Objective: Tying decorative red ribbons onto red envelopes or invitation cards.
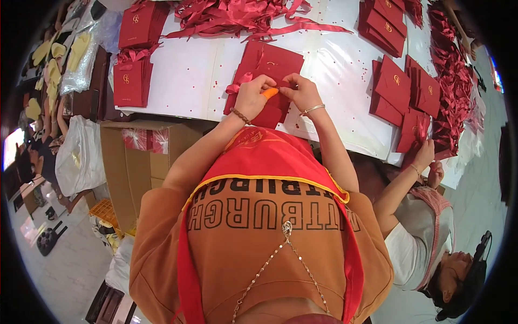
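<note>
Directly before me, flat red paper bags (282,57) lie overlapped at the near edge of the white table. My left hand (253,98) and my right hand (304,94) meet over them, each pinching at a red paper bag with thumb and fingertips. An orange cover (270,93), apparently a finger cot, sits on a digit of my left hand. What exactly lies between the fingertips is too small to make out. Next to my left hand, a pink-red ribbon (237,83) shows on the bags.
Loose red ribbons (232,19) heap at the table's far side. Finished-looking bags with bows (132,81) stand left; more bags (393,89) lie right. A cardboard box (121,173) stands below the left edge. At right, a co-worker's hand (424,155) handles a bag.
</note>
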Action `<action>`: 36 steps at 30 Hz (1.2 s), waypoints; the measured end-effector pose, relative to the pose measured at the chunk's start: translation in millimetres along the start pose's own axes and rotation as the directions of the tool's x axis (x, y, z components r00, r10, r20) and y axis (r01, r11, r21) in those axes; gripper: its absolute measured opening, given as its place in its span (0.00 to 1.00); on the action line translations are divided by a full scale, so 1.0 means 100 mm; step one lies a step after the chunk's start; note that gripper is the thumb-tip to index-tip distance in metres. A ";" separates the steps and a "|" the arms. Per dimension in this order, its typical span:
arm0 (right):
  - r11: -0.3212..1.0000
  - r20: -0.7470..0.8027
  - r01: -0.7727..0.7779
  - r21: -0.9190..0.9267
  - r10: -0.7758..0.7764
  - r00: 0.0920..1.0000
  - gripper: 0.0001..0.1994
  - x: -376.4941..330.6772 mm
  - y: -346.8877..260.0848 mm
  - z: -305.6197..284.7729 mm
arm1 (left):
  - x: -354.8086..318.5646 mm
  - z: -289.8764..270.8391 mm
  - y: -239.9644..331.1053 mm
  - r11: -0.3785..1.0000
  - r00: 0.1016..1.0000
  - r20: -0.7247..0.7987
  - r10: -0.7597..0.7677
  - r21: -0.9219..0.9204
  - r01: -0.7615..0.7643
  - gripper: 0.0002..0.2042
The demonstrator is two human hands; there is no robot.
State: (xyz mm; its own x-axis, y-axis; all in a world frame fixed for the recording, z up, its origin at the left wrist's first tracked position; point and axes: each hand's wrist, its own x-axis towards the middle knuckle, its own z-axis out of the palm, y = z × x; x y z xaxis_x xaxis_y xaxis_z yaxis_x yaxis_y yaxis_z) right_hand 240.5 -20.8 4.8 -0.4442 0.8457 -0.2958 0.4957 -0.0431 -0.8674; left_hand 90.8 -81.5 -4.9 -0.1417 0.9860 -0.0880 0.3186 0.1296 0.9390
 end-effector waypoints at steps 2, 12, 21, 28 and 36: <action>0.998 0.032 -0.060 0.004 0.060 0.998 0.12 0.00 -0.05 -0.02 | 0.00 0.00 0.02 0.998 0.999 -0.019 -0.039 0.044 0.039 0.06; 0.999 -0.042 0.027 0.039 -0.025 0.999 0.12 -0.05 -0.01 0.05 | 0.03 0.00 -0.01 0.996 0.999 -0.044 -0.005 0.092 0.009 0.04; 0.982 0.014 -0.045 0.185 0.043 0.999 0.12 -0.04 0.02 0.05 | 0.04 -0.03 0.09 0.965 0.996 0.006 0.088 0.246 -0.086 0.05; 0.966 0.025 -0.072 0.248 0.068 0.997 0.11 -0.06 -0.01 0.03 | -0.02 0.04 0.13 0.963 0.992 -0.053 0.111 0.253 -0.095 0.06; 0.998 -0.233 0.033 0.060 -0.018 0.972 0.10 -0.08 0.05 0.22 | -0.05 0.06 0.00 0.994 1.000 0.004 0.001 -0.106 -0.001 0.07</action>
State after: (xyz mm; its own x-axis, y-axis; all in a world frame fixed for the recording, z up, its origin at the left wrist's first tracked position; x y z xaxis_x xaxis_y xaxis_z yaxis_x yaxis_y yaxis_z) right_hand 230.3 -38.9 -6.2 -0.2669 0.9470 -0.1788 0.4353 -0.0471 -0.8991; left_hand 96.9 -86.2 -6.2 -0.1375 0.9866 -0.0882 0.2172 0.1169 0.9691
